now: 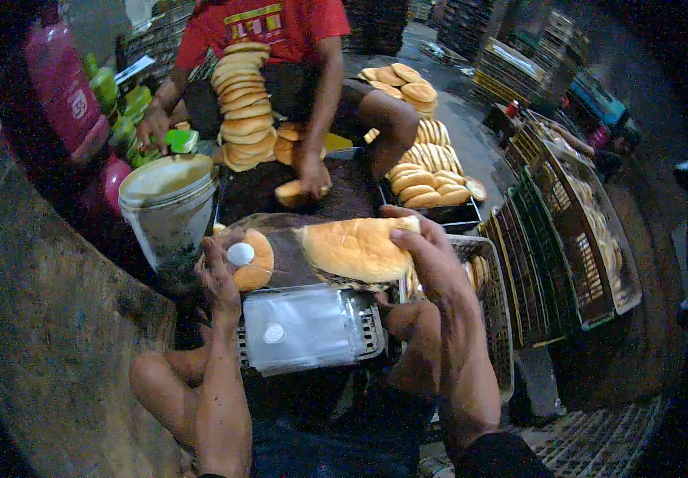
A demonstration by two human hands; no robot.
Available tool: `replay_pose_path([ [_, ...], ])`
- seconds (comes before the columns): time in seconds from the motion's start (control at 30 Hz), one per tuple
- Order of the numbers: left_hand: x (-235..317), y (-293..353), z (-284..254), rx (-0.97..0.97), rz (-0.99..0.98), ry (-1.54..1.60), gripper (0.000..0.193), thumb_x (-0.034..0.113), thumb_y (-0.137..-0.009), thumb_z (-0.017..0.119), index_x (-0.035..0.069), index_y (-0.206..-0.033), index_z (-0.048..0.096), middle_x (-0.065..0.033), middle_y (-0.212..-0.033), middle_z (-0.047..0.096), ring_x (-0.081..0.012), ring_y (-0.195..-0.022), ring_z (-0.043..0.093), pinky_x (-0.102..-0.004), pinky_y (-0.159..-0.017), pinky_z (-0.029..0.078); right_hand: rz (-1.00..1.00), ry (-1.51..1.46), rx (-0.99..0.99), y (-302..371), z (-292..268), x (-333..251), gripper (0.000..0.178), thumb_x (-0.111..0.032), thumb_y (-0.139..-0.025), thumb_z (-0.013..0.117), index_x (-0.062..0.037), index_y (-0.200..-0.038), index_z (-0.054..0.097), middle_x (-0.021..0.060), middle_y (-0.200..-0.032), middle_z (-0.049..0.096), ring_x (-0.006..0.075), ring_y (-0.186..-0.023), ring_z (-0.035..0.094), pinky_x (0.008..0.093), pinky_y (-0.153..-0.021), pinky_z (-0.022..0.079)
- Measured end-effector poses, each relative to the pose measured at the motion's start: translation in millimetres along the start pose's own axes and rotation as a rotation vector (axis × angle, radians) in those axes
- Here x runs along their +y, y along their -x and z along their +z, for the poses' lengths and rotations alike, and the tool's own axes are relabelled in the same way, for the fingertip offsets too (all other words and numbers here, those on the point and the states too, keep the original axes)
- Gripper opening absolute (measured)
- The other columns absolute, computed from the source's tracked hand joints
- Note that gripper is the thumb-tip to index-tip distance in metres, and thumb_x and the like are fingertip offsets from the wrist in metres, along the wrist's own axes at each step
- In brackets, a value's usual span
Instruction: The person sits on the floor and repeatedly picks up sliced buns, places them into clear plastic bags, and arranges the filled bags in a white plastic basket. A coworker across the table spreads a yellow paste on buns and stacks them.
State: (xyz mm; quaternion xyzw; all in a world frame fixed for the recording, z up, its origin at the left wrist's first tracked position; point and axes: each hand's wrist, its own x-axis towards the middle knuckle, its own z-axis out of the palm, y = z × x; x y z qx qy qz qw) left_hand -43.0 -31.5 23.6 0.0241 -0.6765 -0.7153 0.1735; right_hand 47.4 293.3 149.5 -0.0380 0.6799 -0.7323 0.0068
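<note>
My right hand (431, 251) grips a large golden flat bread bun (360, 248) by its right end, thumb on top. My left hand (220, 279) pinches the left edge of a clear plastic bag (240, 254) with a white round mark. Another piece of bread (260, 267) shows at the bag; whether it lies inside or behind it I cannot tell. Just below my hands, a stack of clear plastic bags (304, 338) rests on a plastic basket (373, 327). Across from me, a co-worker's hand (312, 175) presses on a bun (288, 193) over a dark-covered tray (344, 191).
A tall stack of buns (244, 103) stands before the co-worker in a red shirt (260, 32). A white bucket (168, 215) sits at the left. More buns (431, 179) fill a tray at the right, beside a crate (505, 350) and upright crates (567, 231).
</note>
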Motion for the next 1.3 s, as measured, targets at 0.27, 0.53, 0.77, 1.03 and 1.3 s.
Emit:
replay_pose_path([
  [0.27,53.2,51.1,56.6,-0.396,0.171,0.432,0.065,0.057,-0.096,0.040,0.005,-0.137,0.043,-0.0139,-0.131,0.053,-0.0220,-0.106,0.062,-0.0378,-0.077,0.059,0.047,-0.097,0.072,9.5,16.1,8.3,0.049,-0.021,-0.089,0.062,0.0005,-0.131,0.050,0.0107,-0.112,0.065,0.0180,-0.101,0.063,0.0290,-0.093,0.048],
  [0.53,53.0,75.7,83.3,-0.117,-0.460,0.864,0.050,0.027,-0.092,0.064,0.012,-0.135,0.044,-0.0085,-0.127,0.056,-0.0221,-0.110,0.060,-0.0385,-0.088,0.055,-0.538,0.874,0.318,23.9,65.2,-2.5,0.032,-0.015,-0.076,0.075,-0.0107,-0.105,0.062,0.0183,-0.138,0.045,0.0424,-0.131,0.038,0.0516,-0.109,0.031],
  [0.77,40.7,107.3,156.8,-0.684,-0.251,0.461,0.066,0.037,-0.096,0.057,0.000,-0.143,0.028,-0.0179,-0.124,0.057,-0.0249,-0.108,0.060,-0.0367,-0.093,0.048,-0.387,1.349,0.327,30.7,-32.4,35.0,0.067,-0.029,-0.078,0.068,-0.0095,-0.136,0.041,0.0143,-0.122,0.059,0.0302,-0.118,0.053,0.0559,-0.106,0.029],
  [1.03,-28.3,92.5,72.1,-1.286,-0.330,-1.431,0.063,0.062,-0.082,0.063,0.003,-0.060,0.069,-0.0109,-0.055,0.064,-0.0230,-0.052,0.064,-0.0379,-0.054,0.048,0.663,1.122,0.909,144.0,-255.8,276.4,0.051,-0.025,-0.081,0.065,-0.0048,-0.125,0.051,0.0274,-0.103,0.064,0.0435,-0.100,0.061,0.0489,-0.086,0.048],
  [1.3,-54.3,102.6,32.3,-1.101,-0.385,-0.970,0.049,0.052,-0.087,0.062,0.003,-0.080,0.070,-0.0072,-0.059,0.067,-0.0213,-0.055,0.067,-0.0342,-0.057,0.051,0.019,0.963,-0.162,-66.9,-204.3,177.4,0.074,-0.055,-0.085,0.060,-0.0125,-0.142,0.040,0.0285,-0.125,0.055,0.0367,-0.114,0.058,0.0442,-0.100,0.042],
])
